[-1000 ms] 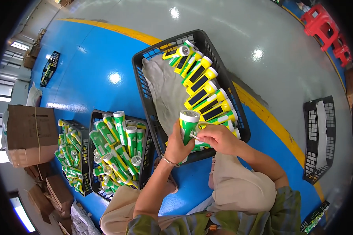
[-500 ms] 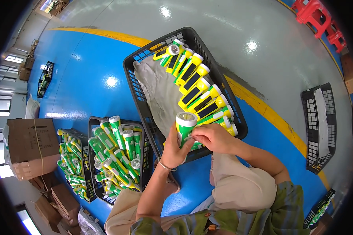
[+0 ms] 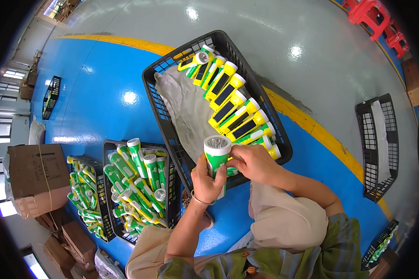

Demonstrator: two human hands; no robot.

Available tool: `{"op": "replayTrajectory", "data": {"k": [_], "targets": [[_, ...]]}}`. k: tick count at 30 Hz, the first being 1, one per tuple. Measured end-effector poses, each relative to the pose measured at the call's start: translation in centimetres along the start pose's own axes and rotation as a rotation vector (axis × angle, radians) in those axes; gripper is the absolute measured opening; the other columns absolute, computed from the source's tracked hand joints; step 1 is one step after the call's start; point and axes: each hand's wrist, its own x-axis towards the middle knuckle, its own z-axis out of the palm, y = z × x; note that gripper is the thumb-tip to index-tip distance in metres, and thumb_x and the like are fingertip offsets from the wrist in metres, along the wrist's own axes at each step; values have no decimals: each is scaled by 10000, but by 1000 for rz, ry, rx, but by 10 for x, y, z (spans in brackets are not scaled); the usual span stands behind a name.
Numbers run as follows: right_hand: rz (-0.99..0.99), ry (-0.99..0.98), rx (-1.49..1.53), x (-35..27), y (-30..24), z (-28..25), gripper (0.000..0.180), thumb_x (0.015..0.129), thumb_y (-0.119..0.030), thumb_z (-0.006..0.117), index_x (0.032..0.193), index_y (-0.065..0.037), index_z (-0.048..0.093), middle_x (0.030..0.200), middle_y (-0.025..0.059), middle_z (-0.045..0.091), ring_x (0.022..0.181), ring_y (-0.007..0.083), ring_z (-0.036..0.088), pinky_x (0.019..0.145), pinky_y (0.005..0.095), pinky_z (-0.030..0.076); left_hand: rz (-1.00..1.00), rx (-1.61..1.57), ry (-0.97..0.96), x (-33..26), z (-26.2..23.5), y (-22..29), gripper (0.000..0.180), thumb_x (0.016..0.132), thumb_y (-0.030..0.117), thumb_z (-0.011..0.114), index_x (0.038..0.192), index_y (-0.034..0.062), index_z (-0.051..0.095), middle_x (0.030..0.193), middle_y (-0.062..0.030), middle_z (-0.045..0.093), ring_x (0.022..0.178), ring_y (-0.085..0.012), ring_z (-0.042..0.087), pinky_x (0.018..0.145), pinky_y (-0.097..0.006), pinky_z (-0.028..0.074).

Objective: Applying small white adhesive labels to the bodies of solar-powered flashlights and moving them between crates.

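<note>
A green and white flashlight [image 3: 216, 153] stands nearly upright in my left hand [image 3: 207, 182], its clear lens end facing up. My left fingers and thumb wrap round its body. Beside its head, my right hand [image 3: 253, 163] is closed with fingers bent; its fingertips are partly hidden, and I cannot make out what they pinch. Just beyond my hands sits a large black basket [image 3: 150, 88], lined with a grey plastic sheet [image 3: 186, 109]. Along its right side lies a row of yellow and green flashlights [image 3: 225, 109], several showing dark panels.
At left, a black basket [image 3: 171, 197] holds a heap of green flashlights [image 3: 137, 186]; another heaped basket [image 3: 108, 223] adjoins it. Cardboard boxes [image 3: 39, 169] stand farther left. A basket with a pale liner [image 3: 379, 144] is at right. Red stools [image 3: 370, 14] are at far right.
The flashlight in my left hand has shifted slightly left and towards me. My right hand has moved slightly left and stays close beside it.
</note>
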Motion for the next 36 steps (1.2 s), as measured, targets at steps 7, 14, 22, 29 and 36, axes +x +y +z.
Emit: {"op": "replayTrajectory", "data": {"k": [7, 14, 22, 29, 36], "targets": [[6, -74, 32, -1, 1, -4, 192, 751, -192, 671, 811, -38, 572, 744, 112, 615, 722, 303, 606, 609, 393, 465, -286, -521, -299, 2, -12, -11, 427, 810, 112, 655, 1149, -46, 448, 984, -78, 598, 878, -117, 564, 754, -273, 474], [-78, -208, 103, 1, 5, -9, 135, 777, -202, 636, 806, -73, 606, 767, 114, 614, 701, 294, 600, 603, 378, 468, -386, -610, -216, 8, -18, -2, 326, 796, 9, 620, 1073, -48, 457, 951, -113, 593, 819, -157, 607, 724, -285, 500], [-473, -286, 193, -22, 4, 10, 74, 755, -166, 658, 769, -106, 618, 749, 76, 599, 650, 275, 578, 583, 365, 470, -449, 223, 412, -6, -116, -130, 279, 784, 184, 616, 920, -36, 513, 776, -126, 611, 661, -200, 611, 584, -318, 494], [-256, 22, 209, -3, 14, -9, 85, 780, -31, 638, 818, -6, 566, 715, 97, 571, 584, 241, 538, 549, 312, 426, -1083, 1192, 310, -85, -228, -179, 743, 682, 317, 690, 1278, 56, 332, 1270, -209, 416, 1172, -395, 399, 960, -514, 313], [-102, 77, 188, 1, 17, -28, 87, 794, -31, 638, 827, -6, 562, 671, 60, 527, 531, 128, 464, 491, 253, 365, 74, 527, -264, -29, -20, -120, 600, 599, 114, 748, 1153, 42, 529, 1193, -177, 484, 1101, -366, 458, 946, -405, 381]]}}
